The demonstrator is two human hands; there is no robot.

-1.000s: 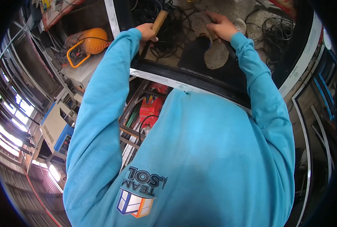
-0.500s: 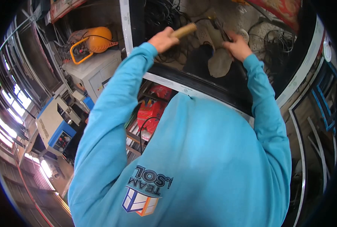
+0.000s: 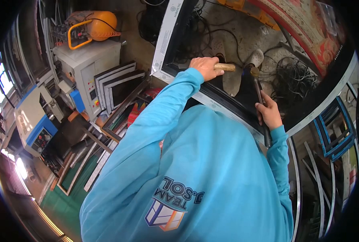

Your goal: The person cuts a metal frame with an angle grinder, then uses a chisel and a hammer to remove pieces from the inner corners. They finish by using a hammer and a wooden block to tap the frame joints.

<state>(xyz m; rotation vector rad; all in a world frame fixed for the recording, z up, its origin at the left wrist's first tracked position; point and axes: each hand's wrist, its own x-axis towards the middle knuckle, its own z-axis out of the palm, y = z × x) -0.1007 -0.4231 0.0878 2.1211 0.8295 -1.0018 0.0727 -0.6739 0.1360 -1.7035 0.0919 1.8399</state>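
Note:
My left hand [image 3: 205, 67] is closed around a short wooden stick [image 3: 226, 67], whose pale end sticks out to the right. It is above the near left part of a black window frame [image 3: 224, 90] with white printed protective film. My right hand [image 3: 270, 111] grips a hammer [image 3: 257, 86] by its dark handle. The small brownish head points away from me, and the handle's lower end reaches over the near rail of the frame. My feet in light perforated shoes [image 3: 257, 57] show inside the frame's opening.
Tangled cables [image 3: 296, 76] lie on the floor within the frame. A red patterned cushion-like piece [image 3: 304, 28] is at the upper right. On the left, an orange compressor [image 3: 101, 26] sits on a grey cabinet [image 3: 72, 60]. Blue-edged frames [image 3: 336, 129] lie at the right.
Both hands have come closer to my body; the left with the wooden stick has also moved right. The hammer has swung upright in view, its head now plain. The view has shifted.

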